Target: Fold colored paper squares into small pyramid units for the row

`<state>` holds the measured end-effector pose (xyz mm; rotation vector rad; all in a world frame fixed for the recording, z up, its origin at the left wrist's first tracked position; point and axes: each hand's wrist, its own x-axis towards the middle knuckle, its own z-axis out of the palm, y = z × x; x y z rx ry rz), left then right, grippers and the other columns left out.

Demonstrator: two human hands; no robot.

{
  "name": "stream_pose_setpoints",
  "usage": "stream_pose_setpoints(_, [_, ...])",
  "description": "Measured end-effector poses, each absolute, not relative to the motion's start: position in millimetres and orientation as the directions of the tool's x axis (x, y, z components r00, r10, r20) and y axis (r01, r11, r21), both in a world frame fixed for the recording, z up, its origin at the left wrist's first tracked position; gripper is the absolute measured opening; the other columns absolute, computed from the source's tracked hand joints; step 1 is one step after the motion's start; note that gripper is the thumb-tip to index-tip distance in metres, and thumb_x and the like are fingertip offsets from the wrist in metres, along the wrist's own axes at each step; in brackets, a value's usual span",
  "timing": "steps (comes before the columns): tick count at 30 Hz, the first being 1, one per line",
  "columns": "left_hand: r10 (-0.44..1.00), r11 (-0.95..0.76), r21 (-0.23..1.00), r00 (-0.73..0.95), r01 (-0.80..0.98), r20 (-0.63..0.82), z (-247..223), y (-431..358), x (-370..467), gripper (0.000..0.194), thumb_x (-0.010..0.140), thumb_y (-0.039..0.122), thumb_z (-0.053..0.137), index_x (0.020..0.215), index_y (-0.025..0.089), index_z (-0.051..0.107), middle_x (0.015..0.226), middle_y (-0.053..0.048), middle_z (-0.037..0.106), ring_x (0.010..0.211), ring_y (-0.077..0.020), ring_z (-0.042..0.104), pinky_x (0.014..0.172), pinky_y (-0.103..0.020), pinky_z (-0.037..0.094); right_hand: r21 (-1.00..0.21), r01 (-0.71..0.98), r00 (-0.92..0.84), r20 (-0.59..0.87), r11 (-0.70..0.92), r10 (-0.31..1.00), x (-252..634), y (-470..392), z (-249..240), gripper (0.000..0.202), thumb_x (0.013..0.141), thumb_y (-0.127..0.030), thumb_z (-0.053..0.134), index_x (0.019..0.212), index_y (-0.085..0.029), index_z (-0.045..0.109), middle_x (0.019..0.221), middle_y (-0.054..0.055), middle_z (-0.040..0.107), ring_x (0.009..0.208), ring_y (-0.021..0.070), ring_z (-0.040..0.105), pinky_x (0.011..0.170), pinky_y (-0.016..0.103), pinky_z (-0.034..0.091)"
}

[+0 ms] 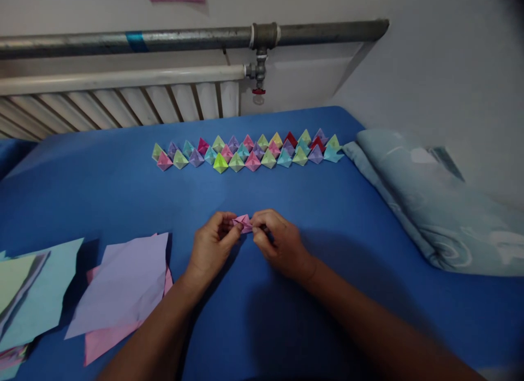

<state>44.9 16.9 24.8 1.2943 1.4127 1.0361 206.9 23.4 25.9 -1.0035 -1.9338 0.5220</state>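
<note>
A small pink folded paper boat [243, 223] is held between both hands, just above the blue surface [196, 198]. My left hand [213, 242] pinches its left side between thumb and fingers. On its right end, the fingertips of my right hand [280, 239] are closed, partly hiding the paper. Beyond the hands stand several folded paper boats [252, 161] in close rows, in pink, green, purple, blue, yellow and red.
Loose purple paper [126, 283] lies over pink paper near my left forearm. A stack of coloured sheets [53, 293] is at far left. A rolled light-blue blanket [434, 206] lies right. Behind are a white radiator [155, 102], a metal pipe [196, 40] and a red-handled valve [258, 91].
</note>
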Motion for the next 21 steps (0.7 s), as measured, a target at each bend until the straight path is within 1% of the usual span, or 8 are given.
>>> stream_pose_setpoints(5, [0.99, 0.138, 0.986, -0.052, 0.098, -0.134, 30, 19, 46, 0.023, 0.076, 0.03, 0.063, 0.096, 0.017, 0.061, 0.079, -0.001, 0.069, 0.062, -0.0117, 0.064, 0.061, -0.026, 0.055, -0.694, 0.432, -0.29, 0.499, 0.577, 0.817, 207, 21, 26, 0.014, 0.085, -0.01, 0.044, 0.083, -0.023, 0.047, 0.085, 0.004, 0.061, 0.079, 0.015, 0.058, 0.074, 0.03, 0.049])
stream_pose_setpoints(8, [0.986, 0.159, 0.982, -0.069, 0.101, -0.152, 34, 20, 46, 0.022, 0.078, 0.026, 0.058, 0.098, 0.017, 0.062, 0.079, -0.001, 0.069, 0.058, -0.011, 0.064, 0.06, -0.026, 0.054, -0.693, 0.428, -0.295, 0.5, 0.58, 0.814, 206, 20, 25, 0.014, 0.085, -0.009, 0.044, 0.084, -0.023, 0.047, 0.083, 0.003, 0.06, 0.078, 0.0146, 0.058, 0.073, 0.029, 0.048])
stream_pose_setpoints(12, [0.99, 0.132, 0.964, -0.089, 0.232, -0.114, 36, 19, 45, 0.022, 0.08, 0.02, 0.049, 0.097, 0.017, 0.063, 0.066, 0.002, 0.065, 0.054, -0.011, 0.062, 0.057, -0.024, 0.051, -0.693, 0.408, -0.31, 0.508, 0.595, 0.804, 205, 20, 24, 0.014, 0.085, -0.008, 0.044, 0.084, -0.022, 0.049, 0.083, 0.003, 0.06, 0.078, 0.0142, 0.057, 0.072, 0.028, 0.047])
stream_pose_setpoints(15, [0.994, 0.084, 0.93, -0.094, 0.357, -0.054, 34, 17, 43, 0.023, 0.08, 0.018, 0.049, 0.097, 0.017, 0.064, 0.061, 0.004, 0.062, 0.051, -0.0103, 0.058, 0.054, -0.023, 0.047, -0.727, 0.353, -0.344, 0.484, 0.589, 0.804, 205, 19, 27, 0.013, 0.085, -0.01, 0.045, 0.084, -0.021, 0.052, 0.082, 0.003, 0.059, 0.075, 0.0134, 0.056, 0.069, 0.027, 0.046])
stream_pose_setpoints(18, [0.997, 0.024, 0.887, -0.075, 0.46, 0.012, 31, 15, 43, 0.022, 0.082, 0.02, 0.05, 0.098, 0.019, 0.065, 0.064, 0.003, 0.063, 0.052, -0.0102, 0.056, 0.054, -0.023, 0.046, -0.811, 0.344, -0.314, 0.376, 0.473, 0.872, 205, 19, 32, 0.01, 0.087, -0.017, 0.049, 0.085, -0.02, 0.057, 0.079, 0.001, 0.059, 0.067, 0.0117, 0.055, 0.063, 0.025, 0.045])
stream_pose_setpoints(21, [0.998, -0.034, 0.854, -0.027, 0.519, 0.056, 29, 13, 43, 0.018, 0.086, 0.024, 0.051, 0.096, 0.019, 0.066, 0.072, 0.0, 0.067, 0.057, -0.0113, 0.059, 0.057, -0.025, 0.046, -0.856, 0.399, -0.229, 0.255, 0.329, 0.939, 204, 21, 32, 0.006, 0.085, -0.024, 0.055, 0.085, -0.02, 0.06, 0.075, -0.001, 0.057, 0.06, 0.0105, 0.052, 0.058, 0.024, 0.043])
